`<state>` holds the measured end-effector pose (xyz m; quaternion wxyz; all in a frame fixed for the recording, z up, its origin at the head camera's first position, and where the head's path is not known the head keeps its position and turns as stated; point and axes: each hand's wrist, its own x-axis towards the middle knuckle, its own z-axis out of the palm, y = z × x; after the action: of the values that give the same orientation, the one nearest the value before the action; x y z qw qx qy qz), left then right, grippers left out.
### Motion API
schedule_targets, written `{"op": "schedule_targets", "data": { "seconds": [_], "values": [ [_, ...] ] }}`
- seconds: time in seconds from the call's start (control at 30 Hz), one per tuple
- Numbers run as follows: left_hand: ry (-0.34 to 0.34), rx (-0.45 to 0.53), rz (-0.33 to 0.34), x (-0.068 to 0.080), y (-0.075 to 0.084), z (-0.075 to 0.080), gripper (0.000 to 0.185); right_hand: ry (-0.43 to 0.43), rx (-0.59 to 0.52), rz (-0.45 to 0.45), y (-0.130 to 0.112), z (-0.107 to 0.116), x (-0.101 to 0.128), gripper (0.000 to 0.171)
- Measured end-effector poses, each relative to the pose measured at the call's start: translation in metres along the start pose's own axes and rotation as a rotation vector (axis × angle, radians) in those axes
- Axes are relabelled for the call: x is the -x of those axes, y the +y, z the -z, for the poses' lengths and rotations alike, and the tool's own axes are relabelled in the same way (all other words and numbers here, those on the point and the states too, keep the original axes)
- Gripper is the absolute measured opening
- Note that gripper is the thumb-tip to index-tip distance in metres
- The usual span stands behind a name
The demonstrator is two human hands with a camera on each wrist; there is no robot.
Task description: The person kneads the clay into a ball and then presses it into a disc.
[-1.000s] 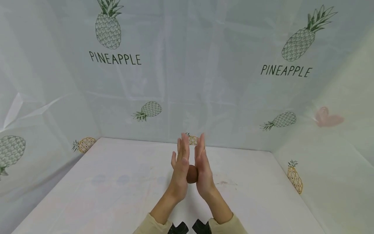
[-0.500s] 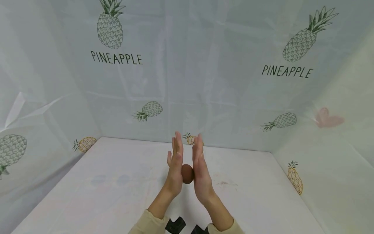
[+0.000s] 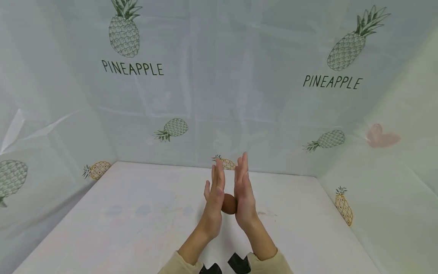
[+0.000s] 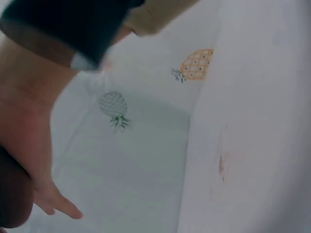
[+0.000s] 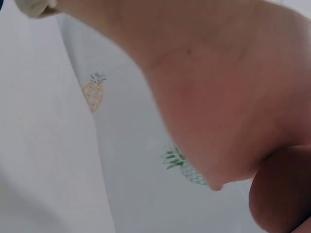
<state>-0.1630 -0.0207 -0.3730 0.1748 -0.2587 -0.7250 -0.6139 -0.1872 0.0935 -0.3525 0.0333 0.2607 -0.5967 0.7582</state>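
Note:
A smooth brown ball (image 3: 229, 204), like a lump of modelling clay, sits between my two upright palms in the head view. My left hand (image 3: 215, 201) presses it from the left, fingers straight and pointing away from me. From the other side my right hand (image 3: 244, 199) lies flat against it, fingers straight too, its fingertips a little farther out than the left ones. Both hands are raised over the table. In the left wrist view the ball (image 4: 14, 194) shows dark at the lower left edge. The right wrist view has the ball (image 5: 282, 189) at its lower right, partly cut off.
Beneath the hands spreads a white table (image 3: 137, 236), with faint reddish-brown smears (image 3: 267, 214) right of the hands. A pale curtain (image 3: 232, 95) printed with pineapples encloses the back and sides. Black devices (image 3: 239, 263) sit at the beige sleeve cuffs.
Hands and ball shifted left, then back to the right. The palms slide against each other: the right fingertips now reach farther than the left, reversed from half a second ago.

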Motion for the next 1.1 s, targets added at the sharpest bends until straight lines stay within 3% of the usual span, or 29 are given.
{"op": "schedule_targets", "data": {
  "seconds": [0.33, 0.67, 0.93, 1.1],
  "values": [
    [0.046, 0.006, 0.017, -0.004, 0.005, 0.014, 0.063, -0.090, 0.012, -0.091, 0.018, -0.014, 0.000, 0.061],
    [0.099, 0.042, 0.051, -0.012, -0.002, 0.031, 0.064, -0.168, 0.049, -0.019, 0.009, -0.030, 0.009, 0.058],
    [0.071, 0.068, 0.080, -0.009, -0.006, 0.022, 0.063, -0.117, 0.018, 0.013, -0.006, -0.021, 0.008, 0.059],
    [0.033, 0.046, 0.061, -0.004, -0.006, 0.010, 0.063, -0.055, 0.017, 0.018, -0.008, -0.010, 0.004, 0.060]
  ]
}}
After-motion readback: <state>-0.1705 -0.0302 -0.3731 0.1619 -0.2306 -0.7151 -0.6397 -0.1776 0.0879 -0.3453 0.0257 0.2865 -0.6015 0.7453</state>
